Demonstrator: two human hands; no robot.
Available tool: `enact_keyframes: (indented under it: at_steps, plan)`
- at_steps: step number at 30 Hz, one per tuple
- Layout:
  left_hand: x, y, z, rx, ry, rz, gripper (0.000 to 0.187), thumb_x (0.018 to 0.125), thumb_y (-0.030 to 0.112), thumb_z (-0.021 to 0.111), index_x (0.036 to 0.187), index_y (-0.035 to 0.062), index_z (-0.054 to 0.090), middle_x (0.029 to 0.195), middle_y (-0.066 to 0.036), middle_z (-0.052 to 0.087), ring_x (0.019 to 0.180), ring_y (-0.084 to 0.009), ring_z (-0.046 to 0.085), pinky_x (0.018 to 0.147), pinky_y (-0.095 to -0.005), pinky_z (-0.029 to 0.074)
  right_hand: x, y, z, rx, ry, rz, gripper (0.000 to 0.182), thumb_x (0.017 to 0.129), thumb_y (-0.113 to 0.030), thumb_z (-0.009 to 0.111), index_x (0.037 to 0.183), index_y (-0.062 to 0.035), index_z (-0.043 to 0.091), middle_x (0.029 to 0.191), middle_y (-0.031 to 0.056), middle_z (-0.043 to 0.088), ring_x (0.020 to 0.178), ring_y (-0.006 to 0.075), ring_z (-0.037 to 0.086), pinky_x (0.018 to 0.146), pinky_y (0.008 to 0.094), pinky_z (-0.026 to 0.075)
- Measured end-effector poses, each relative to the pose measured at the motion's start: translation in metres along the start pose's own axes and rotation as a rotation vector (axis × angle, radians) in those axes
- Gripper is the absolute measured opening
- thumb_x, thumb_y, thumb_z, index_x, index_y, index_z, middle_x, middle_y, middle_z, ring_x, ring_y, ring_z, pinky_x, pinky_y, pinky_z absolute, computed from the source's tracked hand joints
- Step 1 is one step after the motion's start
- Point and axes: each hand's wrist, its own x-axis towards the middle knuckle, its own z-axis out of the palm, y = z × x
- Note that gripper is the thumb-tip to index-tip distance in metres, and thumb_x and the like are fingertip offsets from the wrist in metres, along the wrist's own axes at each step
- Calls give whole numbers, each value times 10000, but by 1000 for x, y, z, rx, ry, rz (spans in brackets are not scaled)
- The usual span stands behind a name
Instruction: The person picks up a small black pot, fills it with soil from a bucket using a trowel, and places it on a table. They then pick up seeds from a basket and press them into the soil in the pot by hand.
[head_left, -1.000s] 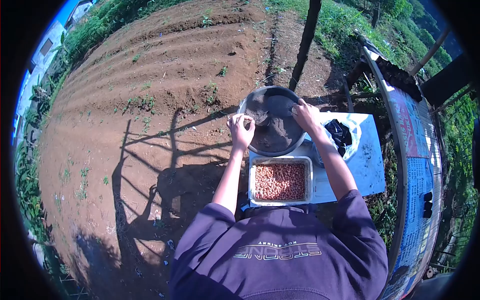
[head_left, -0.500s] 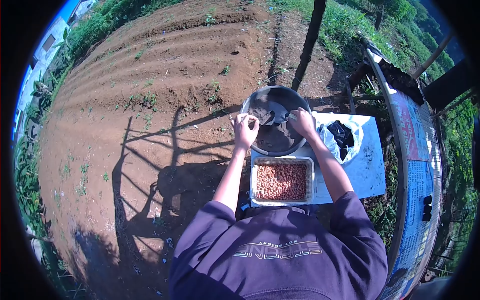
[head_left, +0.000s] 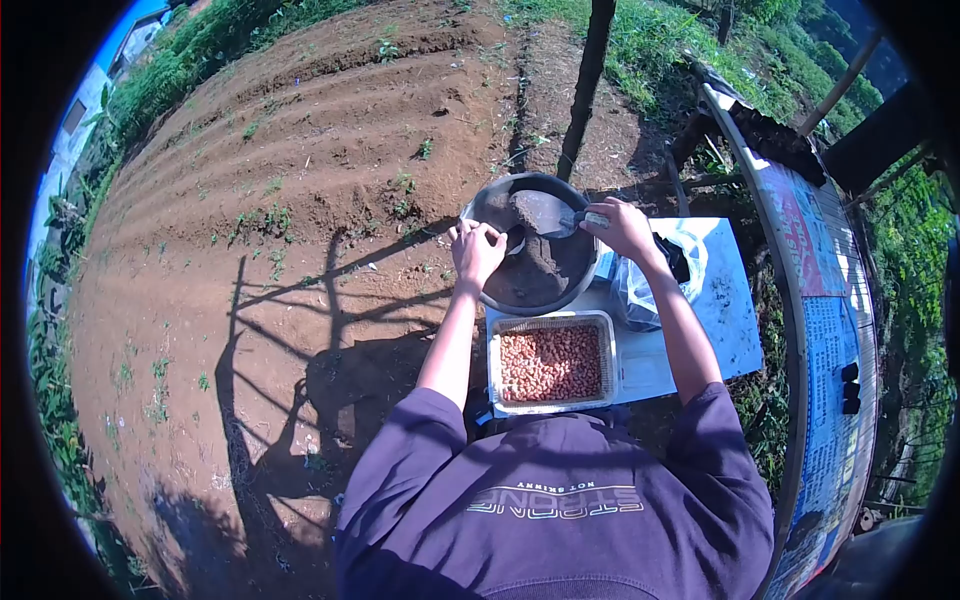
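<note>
A round dark basin (head_left: 573, 297) holds dark soil (head_left: 530, 285). My right hand (head_left: 620, 230), at the basin's right rim, is closed round the handle of a small trowel (head_left: 548, 214), whose blade carries soil over the basin. My left hand (head_left: 477, 250) is at the left rim, fingers pinched on what looks like a small black plastic bag (head_left: 515, 242) with a pale, shiny edge; its lower part is hard to make out. Nearer me, a white plastic basket (head_left: 608, 350) holds many reddish-brown seeds (head_left: 550, 365).
The basin and basket stand on a pale blue table (head_left: 725, 300). Beside the basin lies a clear plastic bag (head_left: 640, 295) with black plastic inside. A rail covered in printed sheets (head_left: 825, 380) runs along the right. Ridged brown soil (head_left: 330, 130) spreads ahead and left.
My right hand has lifted the trowel, now loaded with soil, towards the far side of the basin. The clear bag's opening has shifted, and the whole view has moved slightly.
</note>
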Motion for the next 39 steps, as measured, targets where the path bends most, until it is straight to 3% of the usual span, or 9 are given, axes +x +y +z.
enact_keyframes:
  at_steps: [2,5,9,18,21,23,28,39]
  plan:
    - [4,-10,10,-41,62,6,161,792,274,764,763,121,723,987,-75,654,1102,-246,559,1073,-449,313,1,2,-10,-1,-18,-55,407,814,-442,731,1074,-131,759,1061,100,709,979,333,690,864,436,553]
    - [0,-7,5,-39,147,20,152,778,248,758,725,114,710,941,-55,669,1013,-232,582,989,-435,371,0,-10,-34,-5,-128,-47,401,801,-447,738,1060,-141,765,1072,102,729,983,328,693,873,429,551]
    - [2,-18,13,-97,213,10,139,761,233,760,717,110,713,905,-59,676,1047,-230,589,998,-454,355,8,-16,-48,-37,-269,-85,417,771,-460,751,1060,-161,771,1056,115,738,975,337,696,887,426,545]
    - [3,-31,25,-145,214,-24,203,757,280,778,683,106,706,1032,-105,654,1107,-252,576,1052,-479,317,24,-51,-65,-245,-449,-35,443,752,-497,741,1056,-177,781,967,133,750,953,316,708,887,416,544]
    - [2,-37,25,-143,157,-39,230,773,322,794,731,110,718,1102,-88,649,1161,-262,558,1072,-537,283,31,-65,-71,-283,-496,-49,434,761,-498,735,1049,-176,783,951,128,751,946,307,712,878,409,549]
    - [0,-37,23,-157,177,-13,228,774,313,794,732,104,714,1100,-95,642,1153,-266,557,1061,-517,291,35,-72,-74,-295,-528,-38,434,763,-496,734,1049,-173,782,955,122,752,950,305,712,875,400,552]
    - [-3,-33,26,-178,215,-9,221,776,280,799,723,91,697,1107,-103,617,1142,-285,546,1060,-466,304,33,-98,-75,-345,-494,-31,433,764,-470,752,1049,-143,778,976,113,752,953,291,717,853,386,562]
    - [-8,-31,23,-197,221,-11,221,782,278,796,726,91,692,1070,-111,634,1134,-292,557,1063,-484,310,21,-81,-78,-290,-337,40,377,789,-443,721,1044,-171,773,949,149,742,938,319,714,843,403,563]
